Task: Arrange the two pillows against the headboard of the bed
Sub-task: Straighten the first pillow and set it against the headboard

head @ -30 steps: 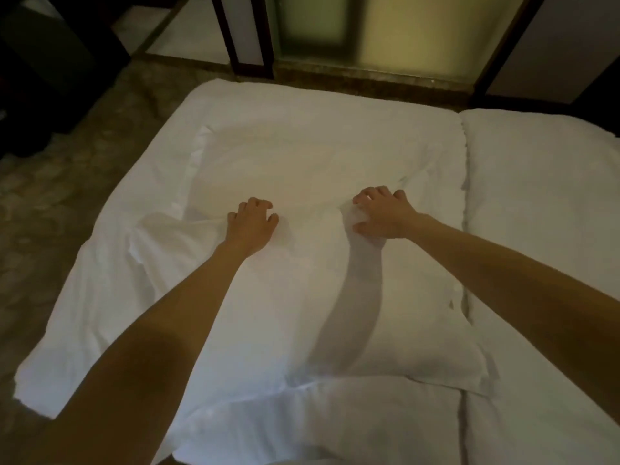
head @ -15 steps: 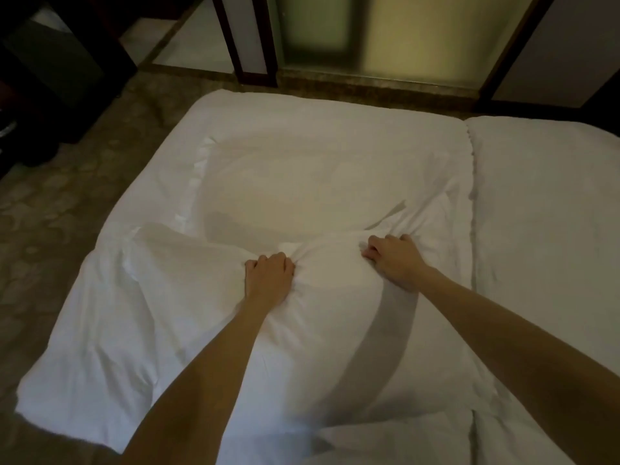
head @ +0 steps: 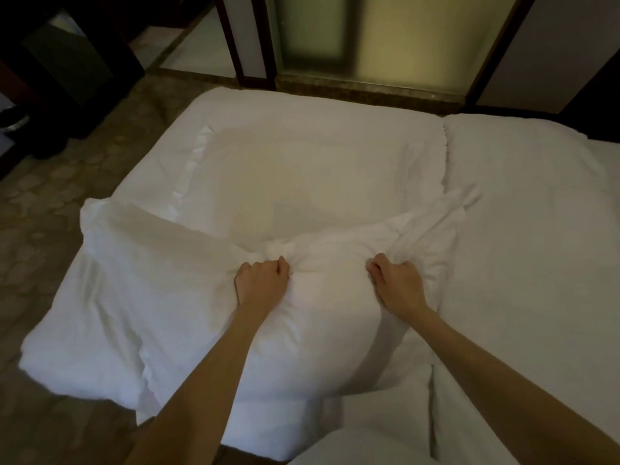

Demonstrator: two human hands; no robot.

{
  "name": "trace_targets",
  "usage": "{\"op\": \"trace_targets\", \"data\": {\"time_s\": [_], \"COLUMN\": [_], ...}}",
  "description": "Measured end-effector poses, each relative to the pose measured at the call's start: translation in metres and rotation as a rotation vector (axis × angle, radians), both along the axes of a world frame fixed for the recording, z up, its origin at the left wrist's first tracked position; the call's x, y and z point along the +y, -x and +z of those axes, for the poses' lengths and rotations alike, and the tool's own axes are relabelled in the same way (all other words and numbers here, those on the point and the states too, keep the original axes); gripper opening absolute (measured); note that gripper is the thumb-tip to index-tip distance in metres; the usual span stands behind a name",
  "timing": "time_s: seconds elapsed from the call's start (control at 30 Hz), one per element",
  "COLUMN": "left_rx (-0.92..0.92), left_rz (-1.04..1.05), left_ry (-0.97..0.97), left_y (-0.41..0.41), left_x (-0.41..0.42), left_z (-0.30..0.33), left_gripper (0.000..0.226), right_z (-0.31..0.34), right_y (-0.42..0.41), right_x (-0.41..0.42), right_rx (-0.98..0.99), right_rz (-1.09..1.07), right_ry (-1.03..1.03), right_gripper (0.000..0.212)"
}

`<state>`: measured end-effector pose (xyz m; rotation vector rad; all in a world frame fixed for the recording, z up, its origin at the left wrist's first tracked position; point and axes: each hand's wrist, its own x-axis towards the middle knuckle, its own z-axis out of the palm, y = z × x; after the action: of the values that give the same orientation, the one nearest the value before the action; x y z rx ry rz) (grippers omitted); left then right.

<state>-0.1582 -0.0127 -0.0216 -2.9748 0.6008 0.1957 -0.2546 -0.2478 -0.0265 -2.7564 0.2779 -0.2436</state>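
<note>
Both hands are clenched on the far edge of a white pillow (head: 322,330) that lies on the bed (head: 536,229): the left hand (head: 263,283) and the right hand (head: 397,285) each hold a bunched fistful of its cover. No headboard is in view, and I cannot pick out a second pillow. To move it well, grip the filling as well as the loose cover, keep both hands level, and lift rather than drag across the sheet.

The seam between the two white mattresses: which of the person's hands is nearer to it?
Right. The right hand grips the pillow close beside the seam; the left hand grips farther left.
</note>
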Motion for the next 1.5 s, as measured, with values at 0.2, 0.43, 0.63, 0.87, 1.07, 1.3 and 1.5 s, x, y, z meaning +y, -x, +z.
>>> {"op": "trace_targets", "data": {"time_s": [0.2,0.43,0.63,0.87,1.07,1.3,1.5], "left_rx": [-0.023,-0.105,-0.024,-0.199,0.058,0.261,0.445], "left_rz": [0.259,0.268,0.350,0.208,0.154,-0.022,-0.038], "left_ry": [0.223,0.179,0.402,0.630,0.277,0.243,0.185], "left_y": [0.084,0.174,0.237,0.232,0.160,0.110,0.081], "left_x": [0.002,0.015,0.023,0.024,0.041,0.059,0.048], "left_z": [0.016,0.017,0.022,0.052,0.038,-0.012,-0.031], "left_gripper": [0.035,0.015,0.029,0.019,0.035,0.045,0.049], "right_z": [0.014,0.062,0.068,0.037,0.026,0.014,0.021], "right_y": [0.068,0.115,0.130,0.150,0.170,0.170,0.156], "right_x": [0.006,0.009,0.012,0.023,0.031,0.051,0.053], "right_rx": [0.013,-0.042,-0.056,0.177,0.000,0.010,-0.024], "right_rz": [0.066,0.294,0.389,0.350,0.375,0.511,0.435], "right_ry": [-0.075,-0.051,0.237,0.299,0.415,0.326,0.290], "right_gripper": [0.017,0.019,0.037,0.064,0.056,0.024,0.026]}}
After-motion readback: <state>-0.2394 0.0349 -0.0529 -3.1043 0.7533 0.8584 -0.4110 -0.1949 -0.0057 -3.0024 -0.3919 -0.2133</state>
